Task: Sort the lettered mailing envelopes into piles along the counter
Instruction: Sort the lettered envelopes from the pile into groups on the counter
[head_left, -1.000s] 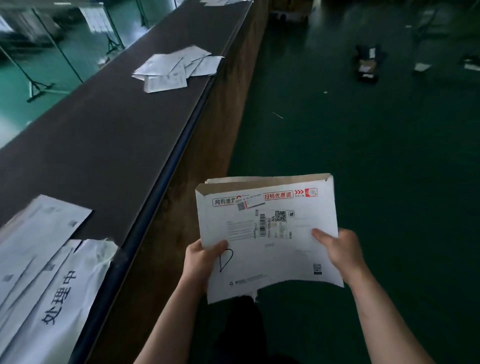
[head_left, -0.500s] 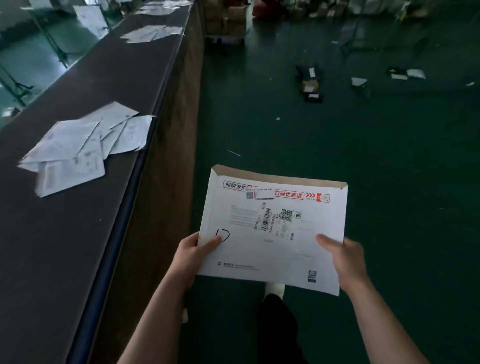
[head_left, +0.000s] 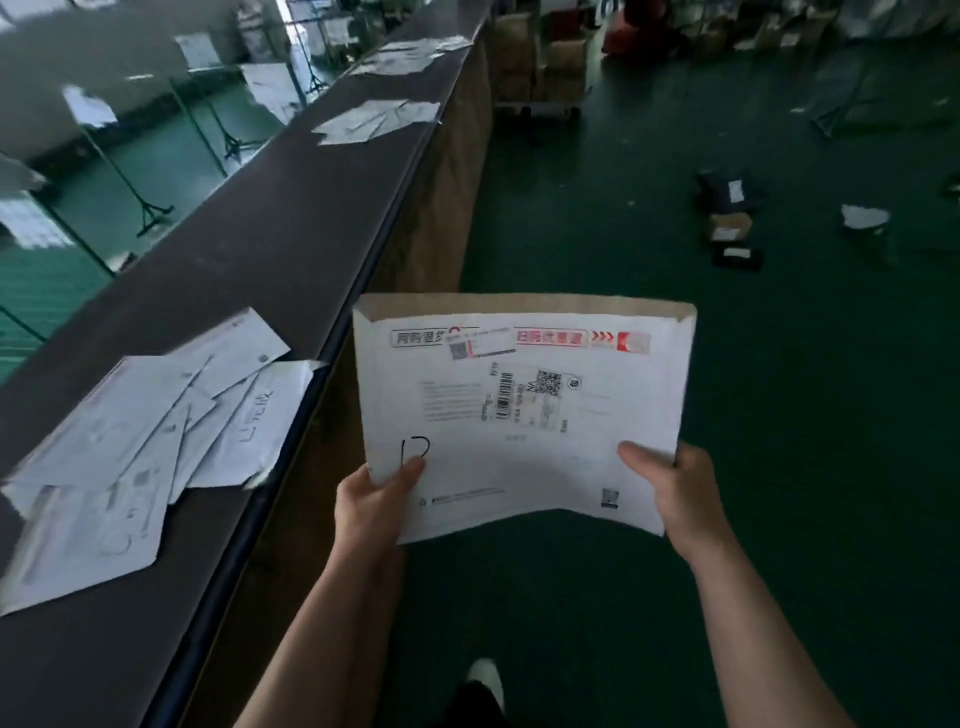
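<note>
- Two hands hold one white mailing envelope (head_left: 524, 415) over the green floor (head_left: 779, 364), just right of the counter (head_left: 234, 270).
- Left hand (head_left: 371, 506) pinches its seven-o'clock corner beside a handwritten mark; right hand (head_left: 675, 493) pinches the five-o'clock edge.
- Nearest envelope pile (head_left: 150, 441) lies at nine o'clock; farther piles (head_left: 376, 122) toward eleven.

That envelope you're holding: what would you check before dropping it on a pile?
1. Envelope held firmly by left hand and right hand: ok.
2. Handwritten letter readable: not ok, the left thumb partly covers it.
3. Nearest pile within reach on the counter: ok.
4. That pile's letter matches: cannot tell.
5. Farther piles lettering: cannot tell, too blurred.
</note>
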